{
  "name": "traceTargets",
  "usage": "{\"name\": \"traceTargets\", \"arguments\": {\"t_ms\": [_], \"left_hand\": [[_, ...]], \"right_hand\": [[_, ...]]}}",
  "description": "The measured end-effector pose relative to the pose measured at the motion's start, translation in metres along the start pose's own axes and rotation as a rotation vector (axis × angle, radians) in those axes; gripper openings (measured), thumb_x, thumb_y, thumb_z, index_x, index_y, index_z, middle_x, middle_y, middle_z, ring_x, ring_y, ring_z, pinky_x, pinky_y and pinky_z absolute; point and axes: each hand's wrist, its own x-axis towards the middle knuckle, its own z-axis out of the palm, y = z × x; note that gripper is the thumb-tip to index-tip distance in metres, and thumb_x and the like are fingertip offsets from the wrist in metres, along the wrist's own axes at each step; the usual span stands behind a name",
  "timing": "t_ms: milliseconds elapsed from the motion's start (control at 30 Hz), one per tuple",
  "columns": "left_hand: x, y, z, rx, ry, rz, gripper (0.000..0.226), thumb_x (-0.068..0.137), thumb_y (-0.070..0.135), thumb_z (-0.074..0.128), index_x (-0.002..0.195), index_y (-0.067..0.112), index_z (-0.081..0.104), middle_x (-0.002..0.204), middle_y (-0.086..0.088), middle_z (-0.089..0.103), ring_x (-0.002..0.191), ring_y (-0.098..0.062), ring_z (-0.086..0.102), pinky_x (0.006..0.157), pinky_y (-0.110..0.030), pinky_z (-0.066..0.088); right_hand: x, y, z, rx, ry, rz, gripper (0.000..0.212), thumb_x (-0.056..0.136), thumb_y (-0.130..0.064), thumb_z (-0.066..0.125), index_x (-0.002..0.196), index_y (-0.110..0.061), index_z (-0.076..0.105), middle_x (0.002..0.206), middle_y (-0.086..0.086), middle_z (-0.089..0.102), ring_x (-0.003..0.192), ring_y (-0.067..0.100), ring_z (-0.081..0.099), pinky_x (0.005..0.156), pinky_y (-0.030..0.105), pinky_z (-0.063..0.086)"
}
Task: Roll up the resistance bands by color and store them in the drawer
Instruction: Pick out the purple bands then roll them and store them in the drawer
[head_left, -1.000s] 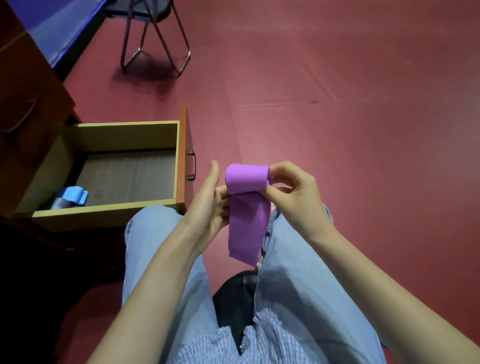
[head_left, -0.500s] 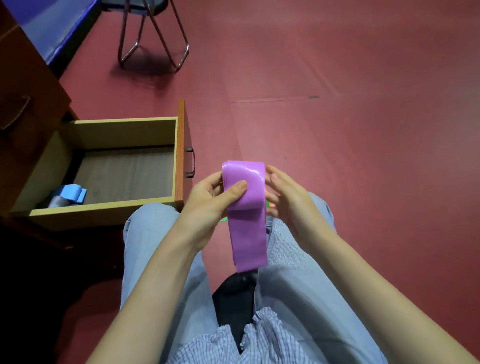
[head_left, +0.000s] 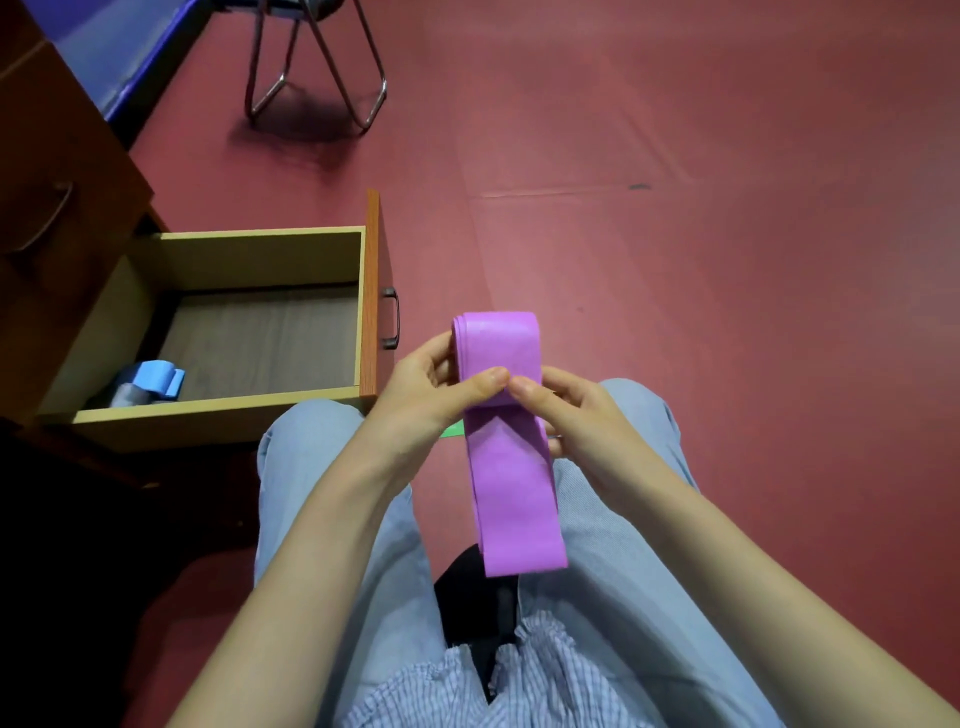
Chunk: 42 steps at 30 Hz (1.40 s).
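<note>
- Red floor, open drawer with a blue roll.
- Left grip and right grip now both pinch the purple band.
- Roll looks bigger than before; some tail is left.

purple band pinched between left hand and right hand, beside open drawer
</note>
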Motion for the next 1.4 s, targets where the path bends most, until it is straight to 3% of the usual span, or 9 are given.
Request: {"name": "traceTargets", "arguments": {"t_ms": [133, 267, 367, 467, 600, 867, 1033, 1200, 1400], "left_hand": [[-0.004, -0.005, 0.000, -0.089, -0.093, -0.144, 0.055, 0.074, 0.043, 0.051, 0.122, 0.017, 0.052, 0.107, -0.001, 0.065, 0.091, -0.014, 0.064, 0.075, -0.027, 0.055], [-0.010, -0.011, 0.006, -0.122, -0.139, -0.371, 0.048, 0.087, 0.054, 0.027, 0.085, 0.017, 0.058, 0.065, 0.006, 0.059, 0.060, -0.007, 0.059, 0.059, -0.019, 0.052], [-0.006, -0.014, 0.003, -0.256, -0.114, -0.426, 0.056, 0.092, 0.051, 0.022, 0.102, 0.009, 0.058, 0.085, -0.008, 0.069, 0.082, -0.020, 0.066, 0.075, -0.031, 0.055], [-0.006, -0.011, 0.001, -0.317, -0.057, -0.419, 0.056, 0.092, 0.052, 0.021, 0.106, 0.013, 0.059, 0.094, -0.010, 0.065, 0.085, -0.020, 0.067, 0.072, -0.034, 0.057], [-0.008, -0.010, 0.002, -0.286, -0.102, -0.446, 0.076, 0.090, 0.059, 0.013, 0.075, 0.019, 0.076, 0.084, -0.007, 0.072, 0.083, -0.020, 0.068, 0.087, -0.038, 0.049], [-0.009, -0.019, -0.007, -0.087, -0.105, -0.341, 0.037, 0.069, 0.030, 0.068, 0.101, 0.013, 0.062, 0.094, -0.007, 0.066, 0.075, -0.011, 0.064, 0.062, -0.020, 0.053], [0.002, -0.025, -0.009, -0.190, 0.161, -0.183, 0.018, 0.076, 0.010, 0.062, 0.094, 0.010, 0.060, 0.086, -0.007, 0.063, 0.072, -0.013, 0.060, 0.059, -0.017, 0.053], [0.014, -0.030, -0.024, -0.189, 0.295, -0.106, 0.012, 0.080, 0.005, 0.059, 0.091, 0.010, 0.061, 0.084, -0.008, 0.064, 0.074, -0.017, 0.060, 0.064, -0.020, 0.054], [0.033, -0.023, -0.064, -0.207, 0.347, -0.153, 0.028, 0.084, 0.009, 0.056, 0.111, 0.004, 0.054, 0.099, -0.013, 0.062, 0.083, -0.019, 0.059, 0.070, -0.022, 0.055]], "right_hand": [[0.005, -0.002, -0.004, 0.072, 0.077, -0.045, 0.018, 0.088, -0.021, 0.054, 0.104, -0.020, 0.060, 0.095, 0.000, 0.065, 0.084, 0.014, 0.062, 0.070, 0.028, 0.053], [0.009, -0.008, -0.010, 0.094, 0.098, -0.131, 0.025, 0.084, -0.009, 0.059, 0.104, -0.024, 0.055, 0.089, 0.001, 0.066, 0.083, 0.015, 0.062, 0.075, 0.035, 0.053], [0.010, -0.006, -0.014, 0.040, 0.079, -0.174, 0.037, 0.080, 0.001, 0.061, 0.106, -0.024, 0.055, 0.088, 0.002, 0.066, 0.077, 0.012, 0.062, 0.067, 0.025, 0.054], [0.008, 0.000, -0.017, -0.013, 0.038, -0.195, 0.047, 0.076, 0.014, 0.059, 0.101, -0.026, 0.057, 0.091, -0.001, 0.064, 0.079, 0.008, 0.059, 0.068, 0.022, 0.052], [0.004, -0.001, -0.016, -0.060, -0.094, -0.182, 0.052, 0.074, 0.023, 0.050, 0.094, -0.025, 0.060, 0.097, -0.007, 0.062, 0.085, 0.001, 0.058, 0.070, 0.016, 0.050], [0.004, 0.010, -0.013, 0.168, -0.109, -0.003, 0.057, 0.054, 0.001, 0.038, 0.093, -0.027, 0.068, 0.121, -0.011, 0.057, 0.115, 0.005, 0.051, 0.098, 0.032, 0.041], [0.007, 0.021, -0.004, 0.355, -0.151, 0.149, 0.055, 0.074, -0.029, 0.053, 0.128, -0.027, 0.044, 0.124, -0.003, 0.057, 0.100, 0.011, 0.061, 0.078, 0.022, 0.054], [0.027, 0.022, 0.019, 0.268, -0.150, 0.156, 0.043, 0.081, -0.019, 0.061, 0.122, -0.011, 0.051, 0.096, 0.004, 0.067, 0.076, 0.018, 0.068, 0.076, 0.031, 0.058], [0.074, 0.017, 0.053, 0.158, -0.053, 0.146, 0.022, 0.089, -0.008, 0.051, 0.110, -0.006, 0.056, 0.086, 0.004, 0.063, 0.056, 0.009, 0.064, 0.051, 0.019, 0.054]]}}
